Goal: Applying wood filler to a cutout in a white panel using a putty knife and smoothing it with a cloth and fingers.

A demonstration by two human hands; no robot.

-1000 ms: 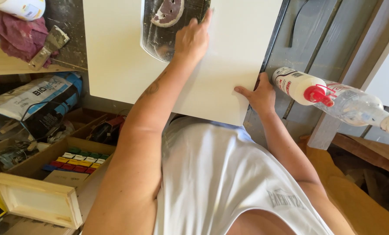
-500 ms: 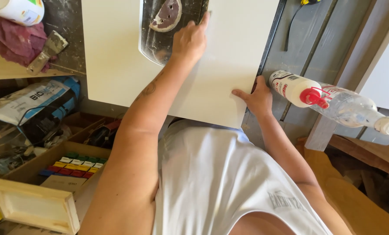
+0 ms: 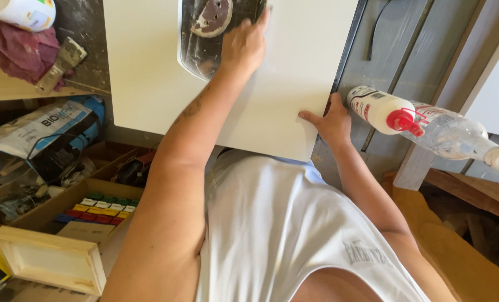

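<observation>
The person is leaning over a flat white rectangular board (image 3: 149, 72) that is lying across a grey workbench (image 3: 406, 45). The left hand (image 3: 244, 47) is lying palm down near the far middle of the board, fingers together and pointing away, partly on the white surface and partly over a clear plastic tray (image 3: 205, 33) that is sitting on the board with a round reddish sanding disc (image 3: 213, 17) inside it. That hand is not closing around anything; it is resting flat, pressing on the board beside the tray. The right hand (image 3: 330, 123) is gripping the board's right edge close to the near corner, the thumb lying on top of the white face and the fingers curling down out of sight behind the edge, so the board is sitting inside that narrow pinch. Just to the right of this hand, a clear plastic bottle with a white label and a red nozzle (image 3: 423, 126) is lying on its side on the bench. Off to the left, a crumpled dark red rag (image 3: 20, 47) is lying on a wooden shelf, and lower down an open cardboard box of small coloured blocks (image 3: 101, 204) is sitting beside a pale wooden frame (image 3: 48, 260).
</observation>
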